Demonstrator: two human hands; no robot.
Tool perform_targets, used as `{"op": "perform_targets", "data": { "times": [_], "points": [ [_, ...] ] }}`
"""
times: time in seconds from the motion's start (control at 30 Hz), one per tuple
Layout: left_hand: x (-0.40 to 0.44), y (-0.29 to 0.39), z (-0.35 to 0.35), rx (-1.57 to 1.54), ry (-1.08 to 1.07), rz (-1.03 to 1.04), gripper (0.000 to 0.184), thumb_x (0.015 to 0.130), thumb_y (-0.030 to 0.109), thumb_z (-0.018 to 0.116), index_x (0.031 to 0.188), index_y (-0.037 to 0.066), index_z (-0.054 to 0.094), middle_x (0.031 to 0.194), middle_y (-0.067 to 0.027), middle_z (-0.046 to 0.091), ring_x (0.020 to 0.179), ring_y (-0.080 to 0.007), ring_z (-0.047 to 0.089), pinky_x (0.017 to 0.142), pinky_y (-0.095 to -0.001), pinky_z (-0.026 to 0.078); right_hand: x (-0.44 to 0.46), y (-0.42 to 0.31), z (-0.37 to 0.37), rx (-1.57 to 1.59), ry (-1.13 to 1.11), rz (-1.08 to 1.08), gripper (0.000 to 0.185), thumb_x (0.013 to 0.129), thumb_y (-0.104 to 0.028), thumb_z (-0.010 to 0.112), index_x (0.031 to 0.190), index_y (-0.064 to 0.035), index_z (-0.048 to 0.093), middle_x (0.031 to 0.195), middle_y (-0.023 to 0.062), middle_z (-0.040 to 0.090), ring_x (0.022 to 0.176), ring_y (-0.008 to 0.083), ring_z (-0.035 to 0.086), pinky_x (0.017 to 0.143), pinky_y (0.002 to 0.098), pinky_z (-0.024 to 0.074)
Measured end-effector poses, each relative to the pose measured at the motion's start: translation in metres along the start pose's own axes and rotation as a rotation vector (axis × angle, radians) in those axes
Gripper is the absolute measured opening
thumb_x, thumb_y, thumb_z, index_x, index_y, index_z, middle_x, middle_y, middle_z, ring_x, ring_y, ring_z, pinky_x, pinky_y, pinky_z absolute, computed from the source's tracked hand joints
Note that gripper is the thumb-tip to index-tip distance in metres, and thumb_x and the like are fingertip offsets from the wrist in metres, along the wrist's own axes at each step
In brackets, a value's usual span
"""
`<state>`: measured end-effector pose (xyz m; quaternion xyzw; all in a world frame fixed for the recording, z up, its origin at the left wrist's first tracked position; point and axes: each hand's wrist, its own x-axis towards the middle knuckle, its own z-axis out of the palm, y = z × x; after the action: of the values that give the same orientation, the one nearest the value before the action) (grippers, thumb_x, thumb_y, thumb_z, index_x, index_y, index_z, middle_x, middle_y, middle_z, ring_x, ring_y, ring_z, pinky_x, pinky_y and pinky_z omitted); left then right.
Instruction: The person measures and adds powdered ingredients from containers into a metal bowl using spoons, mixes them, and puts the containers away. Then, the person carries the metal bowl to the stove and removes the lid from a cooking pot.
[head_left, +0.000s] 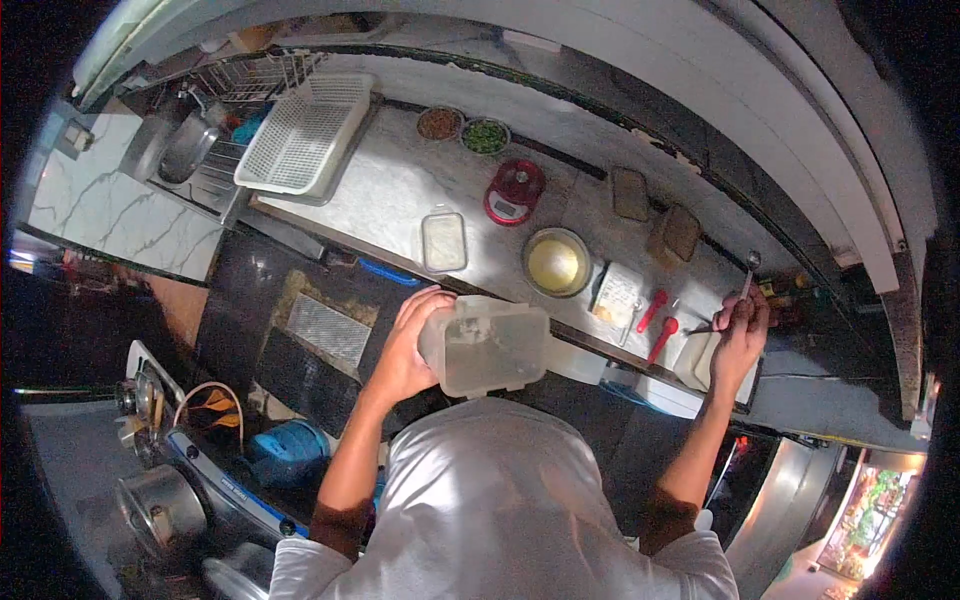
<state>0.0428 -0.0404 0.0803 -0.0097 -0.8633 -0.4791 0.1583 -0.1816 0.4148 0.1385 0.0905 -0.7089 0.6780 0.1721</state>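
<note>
My left hand [403, 352] is closed on the side of a translucent plastic container [495, 350], held in front of my chest with its inside turned up towards me. At the right end of the counter, my right hand [740, 335] grips a metal spoon [752, 268], its small round bowl pointing away from me. Below that hand lies a pale rectangular container [695, 358], partly hidden. Two red spoons or scoops [663, 338] rest to its left. Beside them is a white tub [618, 293] with something pale yellow in it.
A metal bowl of yellowish content [556, 263], a red kitchen scale [515, 192], a shallow clear container [444, 241] and two small bowls, one with chopped greens [486, 136], stand on the counter. A white basket [307, 132] is by the sink [187, 152]. Pots [160, 510] sit behind on the left.
</note>
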Motion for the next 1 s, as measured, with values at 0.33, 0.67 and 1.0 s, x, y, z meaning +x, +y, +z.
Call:
{"op": "perform_targets", "data": {
  "times": [0.33,0.67,1.0],
  "points": [
    [0.009,-0.066,-0.019,-0.096,0.287,0.015,0.092,0.065,0.01,0.099,0.145,0.006,0.053,0.144,-0.017,0.062,0.138,-0.0348,0.058,0.121,-0.0466,0.045,-0.062,0.004,0.073,0.334,-0.361,0.654,0.025,0.11,-0.009,0.06,0.134,-0.0032,0.062,0.089,-0.0021,0.058,0.066,0.0057,0.045,0.057,0.0222,0.0365],
    [0.024,-0.035,-0.025,0.095,0.151,-0.028,0.096,0.065,0.011,0.098,0.15,0.007,0.055,0.148,-0.0167,0.062,0.141,-0.0391,0.057,0.122,-0.0481,0.045,-0.096,-0.069,0.154,-0.404,-0.781,-0.068,0.025,0.108,-0.004,0.057,0.132,-0.0036,0.065,0.097,0.0151,0.073,0.089,0.0306,0.073,0.077,0.0445,0.058],
    [0.069,0.009,-0.02,0.133,-0.321,0.111,0.103,0.06,0.013,0.096,0.154,0.01,0.055,0.152,-0.0133,0.062,0.143,-0.0381,0.056,0.123,-0.0479,0.044,-0.114,-0.01,0.251,-1.157,-1.473,-0.566,0.033,0.093,-0.014,0.069,0.122,0.001,0.073,0.11,0.0226,0.077,0.098,0.039,0.079,0.086,0.0426,0.0648]
  ]
}}
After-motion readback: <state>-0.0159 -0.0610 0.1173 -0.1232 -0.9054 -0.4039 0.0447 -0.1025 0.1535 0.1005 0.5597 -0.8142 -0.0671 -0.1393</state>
